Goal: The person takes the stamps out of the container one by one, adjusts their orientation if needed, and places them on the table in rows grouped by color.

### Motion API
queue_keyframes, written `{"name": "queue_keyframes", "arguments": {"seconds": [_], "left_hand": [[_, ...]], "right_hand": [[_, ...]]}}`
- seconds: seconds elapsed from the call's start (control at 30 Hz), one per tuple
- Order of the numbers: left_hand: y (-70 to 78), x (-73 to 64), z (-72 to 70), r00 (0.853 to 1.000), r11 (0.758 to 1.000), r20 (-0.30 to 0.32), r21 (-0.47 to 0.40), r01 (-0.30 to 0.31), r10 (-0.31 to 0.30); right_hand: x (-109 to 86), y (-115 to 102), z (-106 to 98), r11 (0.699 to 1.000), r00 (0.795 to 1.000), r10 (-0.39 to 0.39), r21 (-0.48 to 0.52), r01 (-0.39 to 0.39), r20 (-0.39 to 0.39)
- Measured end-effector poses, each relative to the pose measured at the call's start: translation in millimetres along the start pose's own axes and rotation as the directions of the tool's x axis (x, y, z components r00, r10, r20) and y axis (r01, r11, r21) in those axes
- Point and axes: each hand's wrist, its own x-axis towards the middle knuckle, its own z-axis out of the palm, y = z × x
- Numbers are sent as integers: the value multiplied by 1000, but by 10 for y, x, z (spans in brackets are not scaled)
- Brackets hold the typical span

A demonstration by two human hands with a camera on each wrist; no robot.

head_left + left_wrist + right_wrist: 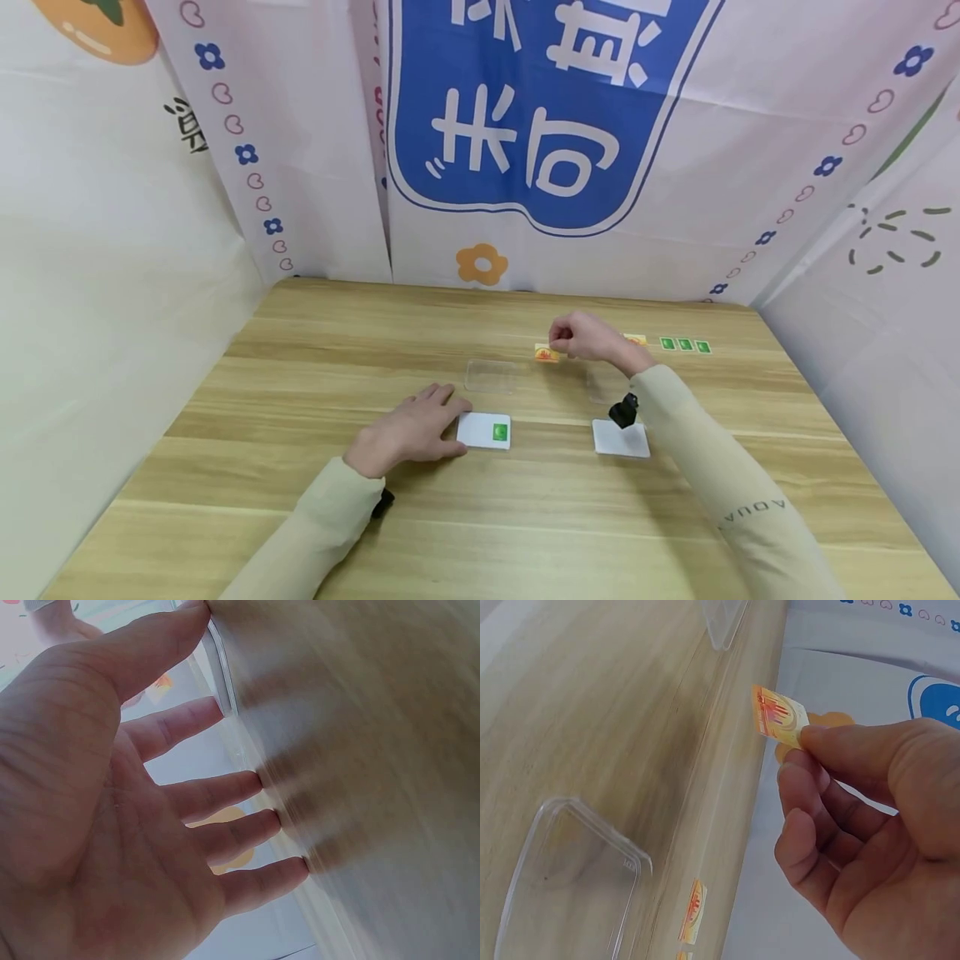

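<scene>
My right hand (587,336) pinches a small orange and yellow sticker (546,353) between thumb and fingertips. The right wrist view shows the same sticker (780,716) sticking out past the fingertips, above the table. My left hand (416,427) lies beside a flat white box (477,431), its fingers straight and spread. Its thumb and index fingertips are right at the box's left side, and the other fingertips (262,817) rest on the wood. A green sticker (500,432) lies on the right part of that box's top.
Clear plastic lids lie behind the boxes, one in the middle (491,377), another (602,387) partly behind my right arm. A second white box (621,442) stands at right. Farther back are a yellow sticker (636,340) and several green stickers (685,344). Fabric walls (330,208) enclose the table.
</scene>
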Motion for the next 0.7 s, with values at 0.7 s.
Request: {"name": "queue_keyframes", "arguments": {"seconds": [0.7], "left_hand": [[-7,-17,6,1000,1000,-11,6,-16,16]], "right_hand": [[98,122,-63,998,999,37,53,-36,-4]]}}
